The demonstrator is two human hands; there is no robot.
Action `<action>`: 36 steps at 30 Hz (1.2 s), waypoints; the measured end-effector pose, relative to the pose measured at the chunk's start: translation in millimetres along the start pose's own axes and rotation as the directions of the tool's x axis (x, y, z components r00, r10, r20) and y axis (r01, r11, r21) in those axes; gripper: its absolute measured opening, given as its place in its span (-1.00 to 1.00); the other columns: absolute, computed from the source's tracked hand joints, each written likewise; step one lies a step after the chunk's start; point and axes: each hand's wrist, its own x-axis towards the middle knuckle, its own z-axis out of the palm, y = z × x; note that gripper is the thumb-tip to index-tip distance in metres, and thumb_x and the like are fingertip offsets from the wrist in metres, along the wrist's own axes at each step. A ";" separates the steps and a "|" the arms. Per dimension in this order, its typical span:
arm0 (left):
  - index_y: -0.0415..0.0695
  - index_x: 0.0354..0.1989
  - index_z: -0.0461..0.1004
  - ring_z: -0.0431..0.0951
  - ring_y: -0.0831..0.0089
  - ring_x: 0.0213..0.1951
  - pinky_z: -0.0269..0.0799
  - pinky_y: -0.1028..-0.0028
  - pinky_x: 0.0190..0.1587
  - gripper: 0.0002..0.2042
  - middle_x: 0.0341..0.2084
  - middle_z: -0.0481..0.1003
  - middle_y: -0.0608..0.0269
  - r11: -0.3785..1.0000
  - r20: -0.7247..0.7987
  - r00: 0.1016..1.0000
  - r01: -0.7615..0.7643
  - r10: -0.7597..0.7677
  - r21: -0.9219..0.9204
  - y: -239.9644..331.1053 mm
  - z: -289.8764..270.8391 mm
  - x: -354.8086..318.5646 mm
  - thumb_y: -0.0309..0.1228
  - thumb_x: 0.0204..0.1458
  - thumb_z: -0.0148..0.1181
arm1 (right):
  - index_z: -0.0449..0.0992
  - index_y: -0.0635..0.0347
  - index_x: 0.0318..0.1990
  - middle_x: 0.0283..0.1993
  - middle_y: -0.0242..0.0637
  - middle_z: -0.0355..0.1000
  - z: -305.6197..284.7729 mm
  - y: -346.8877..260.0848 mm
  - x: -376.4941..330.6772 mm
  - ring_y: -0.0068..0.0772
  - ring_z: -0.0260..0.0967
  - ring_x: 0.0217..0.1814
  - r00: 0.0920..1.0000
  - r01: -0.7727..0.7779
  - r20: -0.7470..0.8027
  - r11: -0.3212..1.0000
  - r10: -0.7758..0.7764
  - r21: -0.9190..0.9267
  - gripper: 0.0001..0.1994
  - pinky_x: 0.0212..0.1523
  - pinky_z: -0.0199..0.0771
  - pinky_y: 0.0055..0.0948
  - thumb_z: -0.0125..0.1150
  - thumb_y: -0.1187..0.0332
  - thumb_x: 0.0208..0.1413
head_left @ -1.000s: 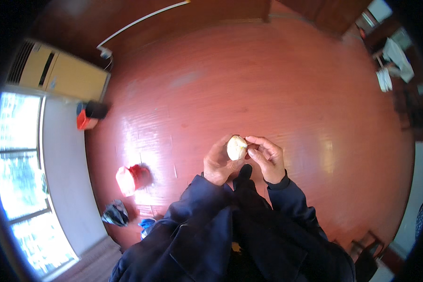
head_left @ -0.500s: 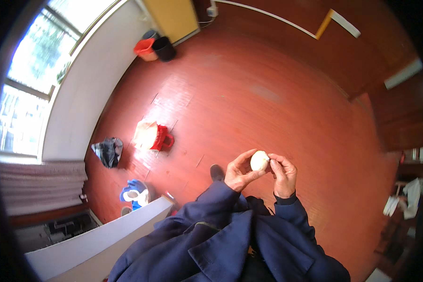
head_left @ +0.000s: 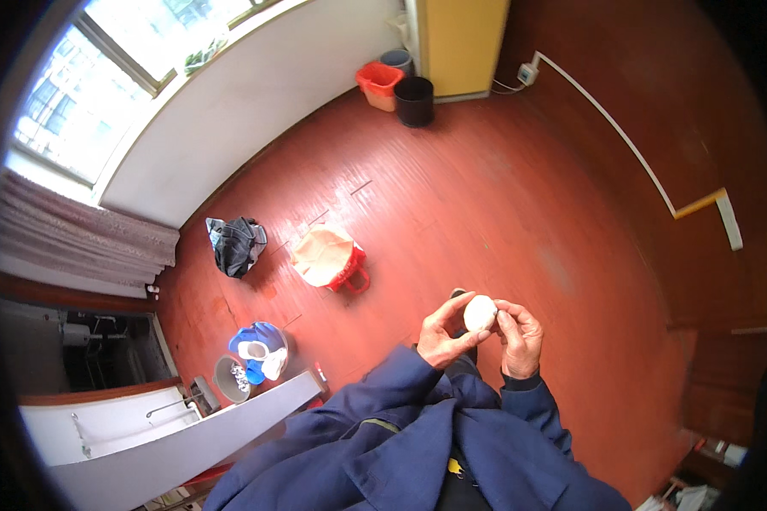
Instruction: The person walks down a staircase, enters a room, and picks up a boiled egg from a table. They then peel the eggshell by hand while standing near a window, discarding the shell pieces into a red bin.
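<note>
Both hands are raised in front of the chest and closed around a small pale, rounded object [head_left: 480, 312]. It is gripped from the left by the fingers of the left hand [head_left: 441, 335] and from the right by the fingertips of the right hand [head_left: 520, 336]. What the object is made of cannot be told from this view; it may be a ball of dough or an egg-like thing. It is held in the air above the floor, between the two hands and touching both.

A red wooden floor [head_left: 503, 187] is seen spreading beneath the hands. A white wall with a large window [head_left: 94, 77] is seen at the far left, with a curtain [head_left: 77, 243] hanging beside it. A yellow cabinet [head_left: 460, 43] is placed at the far end, and an orange bin [head_left: 379, 83] and a black bin [head_left: 414, 100] are set just beside it. An orange and red bag [head_left: 328, 257] is lying on the floor to the left of the hands, with a dark bundle of cloth [head_left: 236, 245] near it. A blue bag [head_left: 260, 349] is seen nearer, at the left. Dark blue jacket sleeves [head_left: 400, 426] are worn.
</note>
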 end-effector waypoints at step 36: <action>-0.32 0.22 0.25 0.46 0.24 0.08 0.45 0.28 0.08 -0.45 0.05 0.43 0.01 0.918 -0.508 0.780 -0.392 0.365 0.059 321.4 -366.1 457.3 -0.61 0.00 0.26 | 0.52 0.36 -0.12 -0.20 -0.22 0.53 473.5 58.0 604.0 -0.55 0.48 -0.29 0.708 -0.143 0.664 0.970 0.239 -0.197 -0.85 -0.24 0.54 -0.55 0.12 0.58 0.17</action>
